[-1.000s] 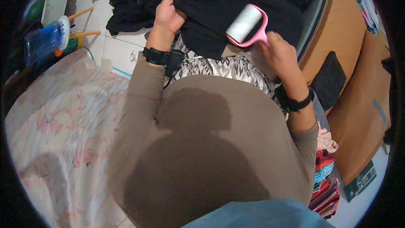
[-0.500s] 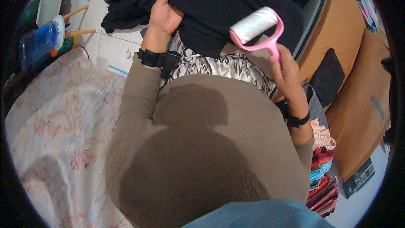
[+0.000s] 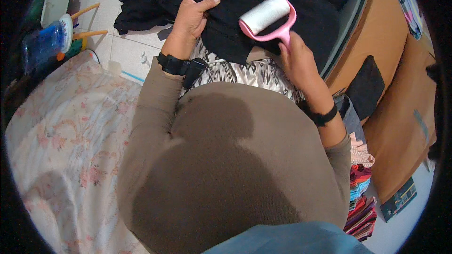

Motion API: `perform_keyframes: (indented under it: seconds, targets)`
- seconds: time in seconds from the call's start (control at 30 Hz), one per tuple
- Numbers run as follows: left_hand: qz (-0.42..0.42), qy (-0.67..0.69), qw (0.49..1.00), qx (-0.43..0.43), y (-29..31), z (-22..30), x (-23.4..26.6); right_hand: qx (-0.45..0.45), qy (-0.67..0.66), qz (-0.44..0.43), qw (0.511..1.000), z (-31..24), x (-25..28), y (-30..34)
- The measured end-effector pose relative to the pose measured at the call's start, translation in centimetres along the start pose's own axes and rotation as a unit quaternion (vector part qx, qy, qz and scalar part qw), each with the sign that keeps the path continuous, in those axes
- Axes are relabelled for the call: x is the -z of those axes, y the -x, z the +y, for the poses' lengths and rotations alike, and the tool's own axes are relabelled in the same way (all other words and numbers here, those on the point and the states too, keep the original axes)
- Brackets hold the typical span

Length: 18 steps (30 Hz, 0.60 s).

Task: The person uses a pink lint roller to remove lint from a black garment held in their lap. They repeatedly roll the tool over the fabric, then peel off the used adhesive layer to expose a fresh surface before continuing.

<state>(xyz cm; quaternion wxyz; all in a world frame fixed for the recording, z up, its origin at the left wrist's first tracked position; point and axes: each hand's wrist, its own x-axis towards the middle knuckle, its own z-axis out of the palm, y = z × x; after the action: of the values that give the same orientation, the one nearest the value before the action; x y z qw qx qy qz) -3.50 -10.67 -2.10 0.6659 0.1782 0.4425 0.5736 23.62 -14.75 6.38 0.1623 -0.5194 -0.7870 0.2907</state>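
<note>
In my right hand [image 3: 301, 63] is the pink handle of a lint roller [image 3: 266, 14], whose fingers wrap round it. Its white roll is raised over a black garment [image 3: 230, 28] spread across my lap. My left hand [image 3: 190, 19] grips the garment's left edge, thumb lying on top and the other fingers partly hidden. Below the cloth, patterned black-and-white fabric [image 3: 245, 73] covers my legs. Whether the roll touches the garment is hard to tell; it seems to sit just above it.
More dark clothes [image 3: 141, 14] lie on the tiled floor at the far left. A floral sheet [image 3: 70, 150] spreads along my left. Folded clothes [image 3: 360, 207] are stacked at my right, near brown panels [image 3: 400, 113]. A blue clear container [image 3: 44, 44] stands at the left edge.
My right hand has moved the lint roller left and slightly farther away. My left thumb has come down to the right over the black cloth.
</note>
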Motion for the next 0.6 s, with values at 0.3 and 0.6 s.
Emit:
perform_keyframes:
  seconds: [0.3,0.6]
  targets:
    - [-0.007,0.002,1.0,0.0,0.1,-0.1,0.2,-0.068,0.006,-0.054,0.996,0.2,0.3,0.4]
    - [-0.022,0.001,1.0,0.005,0.0,0.2,0.2,0.042,0.009,0.047,0.998,1.0,-1.9,-2.5]
